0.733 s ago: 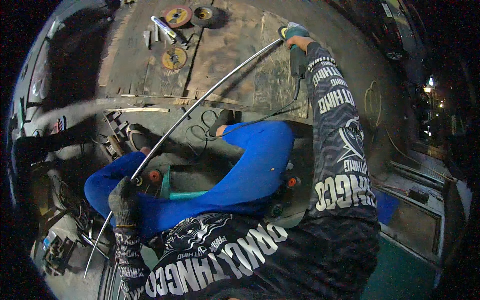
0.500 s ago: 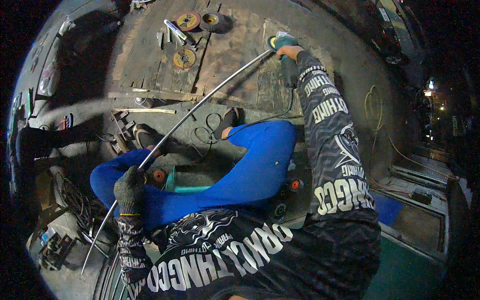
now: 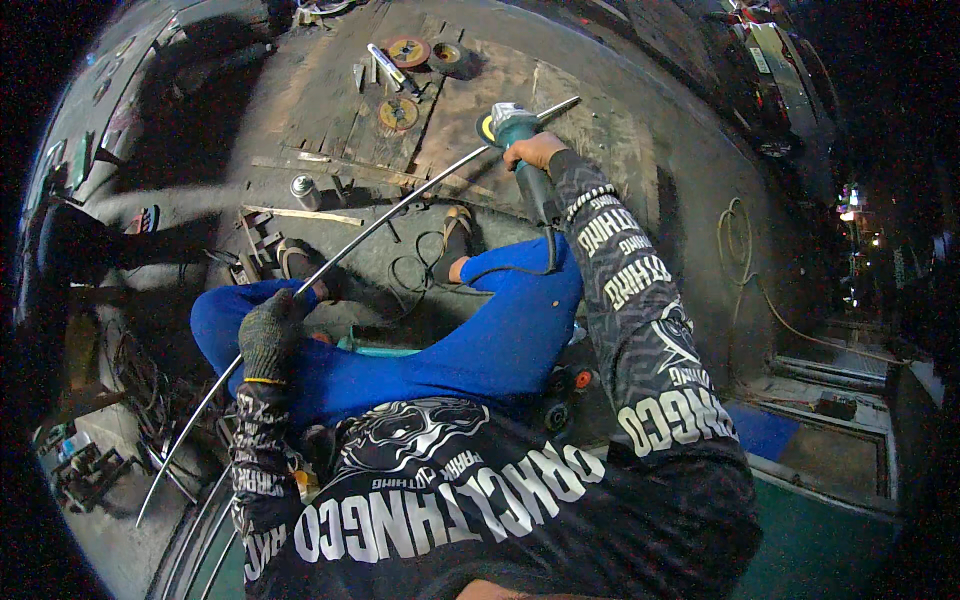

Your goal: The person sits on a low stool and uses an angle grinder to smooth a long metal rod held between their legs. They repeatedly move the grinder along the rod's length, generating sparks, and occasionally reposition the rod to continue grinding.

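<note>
A long thin metal rod (image 3: 400,205) slants from the lower left up to the wooden board. My left hand (image 3: 268,338), in a grey knit glove, is closed around the rod beside my left knee. Out over the board, my bare right hand (image 3: 534,150) grips a green and black angle grinder (image 3: 518,124). The grinder's yellowish disc (image 3: 486,128) is at the rod near its far end; whether it touches cannot be made out. The far tip of the rod sticks out past the grinder's head.
On the wooden board (image 3: 330,110) lie several grinding discs (image 3: 399,115) and a white marker-like tube (image 3: 385,66). A spray can (image 3: 305,192) stands before the board's near edge. The grinder's black cord (image 3: 415,280) loops by my foot. More rods (image 3: 200,550) lie at lower left.
The grinder in my right hand has moved left and nearer, along the rod away from its far tip. My left hand still holds the rod, slightly higher in view.
</note>
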